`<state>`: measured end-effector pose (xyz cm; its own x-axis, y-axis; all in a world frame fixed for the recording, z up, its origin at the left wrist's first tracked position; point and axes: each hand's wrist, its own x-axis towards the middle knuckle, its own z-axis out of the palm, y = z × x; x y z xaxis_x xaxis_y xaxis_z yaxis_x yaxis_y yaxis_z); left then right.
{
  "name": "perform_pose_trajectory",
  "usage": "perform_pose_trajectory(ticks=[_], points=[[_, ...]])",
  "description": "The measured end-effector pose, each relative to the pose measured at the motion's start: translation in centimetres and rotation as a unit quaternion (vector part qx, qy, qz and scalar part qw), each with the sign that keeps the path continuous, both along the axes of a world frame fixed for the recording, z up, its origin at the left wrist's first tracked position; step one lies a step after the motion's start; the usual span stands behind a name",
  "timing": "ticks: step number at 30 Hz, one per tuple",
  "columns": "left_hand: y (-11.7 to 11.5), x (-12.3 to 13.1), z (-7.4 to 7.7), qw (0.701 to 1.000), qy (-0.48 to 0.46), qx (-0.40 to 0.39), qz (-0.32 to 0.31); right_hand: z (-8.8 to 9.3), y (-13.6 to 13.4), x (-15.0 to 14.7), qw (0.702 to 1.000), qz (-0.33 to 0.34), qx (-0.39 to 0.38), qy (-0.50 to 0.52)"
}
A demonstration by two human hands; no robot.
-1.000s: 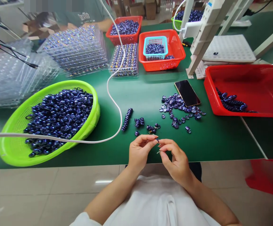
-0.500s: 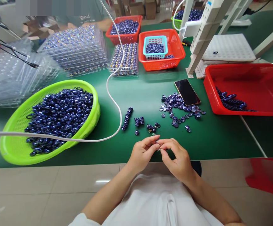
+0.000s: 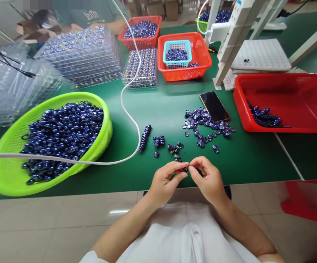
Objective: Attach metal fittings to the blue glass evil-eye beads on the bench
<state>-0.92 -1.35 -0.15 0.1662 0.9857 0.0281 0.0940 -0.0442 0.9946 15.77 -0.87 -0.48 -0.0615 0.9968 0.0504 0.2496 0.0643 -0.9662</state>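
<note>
Over the table's front edge, my left hand (image 3: 165,182) pinches a small shiny dark piece (image 3: 185,169) between thumb and fingertips. My right hand (image 3: 207,179) has its thumb and forefinger closed at the same piece, from the right; whether it grips a separate part is hidden. Just beyond the fingertips lie several dark-blue ring-like pieces (image 3: 173,148), a few with gold and green bits. To their left are a short row (image 3: 158,141), a longer stacked row (image 3: 145,138) and one loose piece (image 3: 156,154). Loose dark-blue caps (image 3: 198,117) spread out on the right.
A green basket (image 3: 107,135) heaped with dark-blue rings stands left, crossed by a white cable (image 3: 132,120). A phone (image 3: 214,106) rests beside the caps. Red bins (image 3: 292,128), filled clear trays (image 3: 78,60) and a white post (image 3: 229,44) stand around. Another person sits opposite.
My fingertips have shifted slightly, and the dark piece shows more clearly between them. My right finger and thumb have drawn closer together. The whole view has shifted a little.
</note>
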Motion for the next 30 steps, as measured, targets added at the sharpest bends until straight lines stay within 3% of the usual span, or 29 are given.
perform_pose_trajectory(ticks=[9,18,24,30], points=[[0.0,-0.3,-0.1,0.999,0.035,0.011,-0.021,0.8,0.5,0.7,0.998,0.024,0.045,-0.042],[-0.1,0.1,-0.4,1.0,0.022,-0.01,0.016,1.4,0.4,0.4,0.998,0.059,-0.021,-0.018],[0.4,-0.2,-0.3,1.0,-0.003,0.014,-0.006,1.3,0.6,0.6,0.995,0.077,-0.053,-0.022],[0.3,-0.1,-0.4,0.999,-0.022,-0.047,0.014,1.4,0.5,0.6,0.995,0.075,-0.067,-0.026]])
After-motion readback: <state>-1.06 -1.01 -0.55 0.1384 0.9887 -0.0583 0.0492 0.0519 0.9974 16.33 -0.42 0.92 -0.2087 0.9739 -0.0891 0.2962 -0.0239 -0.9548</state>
